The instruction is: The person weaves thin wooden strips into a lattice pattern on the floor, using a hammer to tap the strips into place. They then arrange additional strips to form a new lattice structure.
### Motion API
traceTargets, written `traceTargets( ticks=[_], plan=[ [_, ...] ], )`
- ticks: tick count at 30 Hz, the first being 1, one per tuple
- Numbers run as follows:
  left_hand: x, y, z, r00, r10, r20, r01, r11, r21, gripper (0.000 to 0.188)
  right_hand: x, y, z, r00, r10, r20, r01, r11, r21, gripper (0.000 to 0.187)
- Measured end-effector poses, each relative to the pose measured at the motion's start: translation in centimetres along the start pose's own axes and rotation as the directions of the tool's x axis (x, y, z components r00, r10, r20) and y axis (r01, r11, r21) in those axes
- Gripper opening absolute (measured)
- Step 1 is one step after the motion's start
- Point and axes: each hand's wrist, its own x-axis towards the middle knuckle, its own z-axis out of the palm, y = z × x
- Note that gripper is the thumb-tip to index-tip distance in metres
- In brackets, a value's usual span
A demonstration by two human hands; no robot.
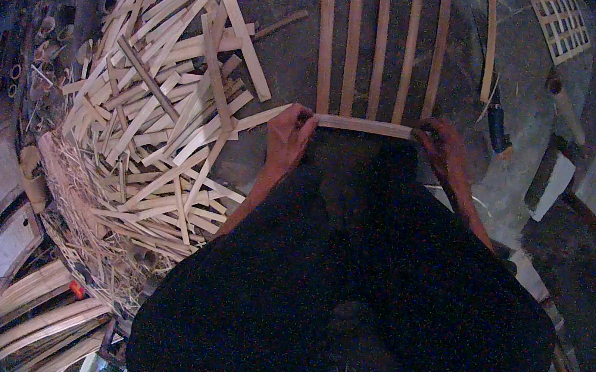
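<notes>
A flat bamboo strip (363,126) lies crosswise over the near ends of several long upright bamboo slats (379,46) on the grey floor. My left hand (287,139) grips its left end and my right hand (444,149) pinches its right end. Both forearms reach forward over my dark-clothed legs (353,283), which hide the floor below the strip.
A big heap of cut bamboo strips and shavings (157,115) fills the left side. A cleaver with a pale blade (554,182) and a dark-handled tool (499,130) lie to the right. A finished lattice (560,25) sits at the far right. Long slats (41,310) lie at lower left.
</notes>
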Motion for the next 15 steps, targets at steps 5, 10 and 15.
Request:
traceTargets(
  ticks=[5,10,15],
  plan=[
    [0.0,0.2,0.1,0.996,-0.086,0.018,0.087,0.996,-0.026,0.018,0.1,1.0,0.8,1.0,-0.007,-0.021,0.009,0.998,0.063,0.024],
    [-0.2,-0.1,0.3,1.0,-0.031,0.0,0.031,0.999,-0.043,0.017,-0.1,1.8,1.0,0.999,0.034,-0.042,-0.032,0.999,0.038,0.027],
    [-0.2,-0.1,0.3,1.0,-0.002,0.015,0.003,0.999,-0.04,0.017,-0.2,3.9,2.3,0.997,0.028,-0.07,-0.027,1.0,0.007,0.031]
  ],
)
